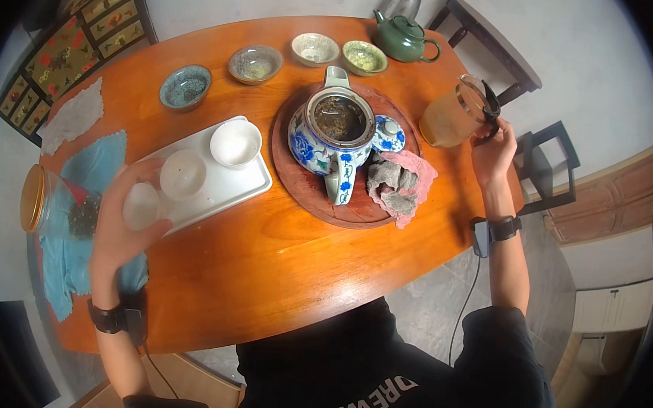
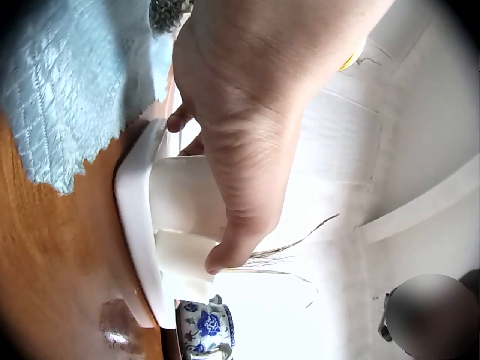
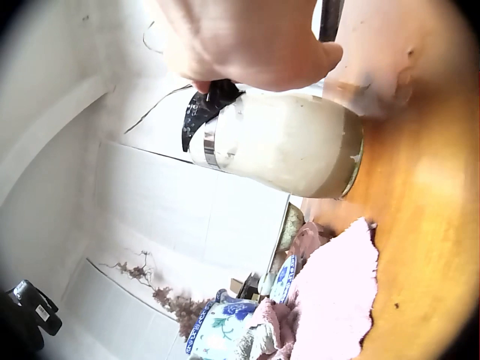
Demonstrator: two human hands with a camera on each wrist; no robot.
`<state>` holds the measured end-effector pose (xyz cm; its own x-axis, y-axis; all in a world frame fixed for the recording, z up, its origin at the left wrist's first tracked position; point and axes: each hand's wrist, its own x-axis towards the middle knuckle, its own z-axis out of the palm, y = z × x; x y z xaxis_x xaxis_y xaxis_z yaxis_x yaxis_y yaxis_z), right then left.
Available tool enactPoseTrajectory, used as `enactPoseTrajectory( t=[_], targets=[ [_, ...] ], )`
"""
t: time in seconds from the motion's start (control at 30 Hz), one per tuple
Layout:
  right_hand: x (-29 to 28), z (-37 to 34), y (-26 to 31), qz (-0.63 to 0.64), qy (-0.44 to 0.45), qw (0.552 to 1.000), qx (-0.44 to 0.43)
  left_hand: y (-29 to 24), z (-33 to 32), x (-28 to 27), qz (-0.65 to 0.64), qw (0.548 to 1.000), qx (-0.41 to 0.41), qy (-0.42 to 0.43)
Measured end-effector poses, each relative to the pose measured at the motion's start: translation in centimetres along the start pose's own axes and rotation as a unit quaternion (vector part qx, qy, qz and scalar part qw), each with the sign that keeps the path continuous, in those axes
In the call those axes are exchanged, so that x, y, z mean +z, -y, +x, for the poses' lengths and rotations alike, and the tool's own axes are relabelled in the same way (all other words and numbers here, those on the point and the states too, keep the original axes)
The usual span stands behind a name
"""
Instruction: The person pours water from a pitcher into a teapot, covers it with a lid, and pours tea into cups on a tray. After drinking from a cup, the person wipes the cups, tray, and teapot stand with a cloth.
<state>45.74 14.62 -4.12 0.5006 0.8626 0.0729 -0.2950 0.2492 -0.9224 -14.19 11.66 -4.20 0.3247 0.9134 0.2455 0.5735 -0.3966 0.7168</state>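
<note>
My right grip point(image 1: 494, 153) is clamped on the black handle point(image 1: 492, 105) of a glass jug point(image 1: 451, 116), right side of the counter point(image 1: 277, 276). Jug: clear wall, metal band, cloudy yellowish liquid. Fingers cover much of the handle; can't tell if the base touches down. Left grip point(image 1: 118, 217) is curled round the leftmost white cup point(image 1: 141, 206), partly hidden, on a smooth white tray point(image 1: 226, 187). Between: blue-floral teapot point(image 1: 309, 147), round wooden board point(image 1: 290, 192), crumpled pink-grey cloth point(image 1: 416, 181).

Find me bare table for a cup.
Bare table: the wide strip between the round board and near edge; a smaller patch between the bluish bowl and white tray. Crowded: the board, with teapot, lid and pink cloth.
</note>
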Motion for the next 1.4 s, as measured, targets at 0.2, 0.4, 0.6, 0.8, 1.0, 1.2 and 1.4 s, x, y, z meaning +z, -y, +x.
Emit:
enactPoseTrajectory(
  t=[0.2,0.4,0.6,0.8,1.0,1.2,1.4],
  targets=[
    [-1.3,1.3,0.4,-0.153,-0.046,0.984,-0.083,-0.1,0.0,0.1,-0.004,1.0,0.003,-0.004],
    [8.2,-5.2,3.3,-0.344,0.056,0.874,-0.338,0.0,-0.2,-0.2,-0.039,0.999,-0.013,0.008],
    [12.2,-7.3,-1.2,-0.589,0.284,0.717,-0.243,-0.5,-0.2,-0.1,-0.029,1.0,-0.002,-0.005],
    [13.8,-6.0,0.2,-0.599,0.277,0.704,-0.263,-1.8,-0.3,-0.9,0.012,1.0,-0.004,-0.012],
    [18.4,-8.3,2.1,-0.499,0.353,0.725,-0.316,-1.8,-0.2,-1.5,0.112,0.98,0.114,-0.115],
    [19.8,-10.2,-0.3,-0.504,0.372,0.71,-0.324,-2.9,-0.2,-1.1,0.126,0.977,0.13,-0.112],
    [17.9,-16.2,-1.0,-0.465,0.24,0.816,-0.245,-6.7,0.9,-1.1,0.152,0.967,0.177,-0.104]
  ],
)
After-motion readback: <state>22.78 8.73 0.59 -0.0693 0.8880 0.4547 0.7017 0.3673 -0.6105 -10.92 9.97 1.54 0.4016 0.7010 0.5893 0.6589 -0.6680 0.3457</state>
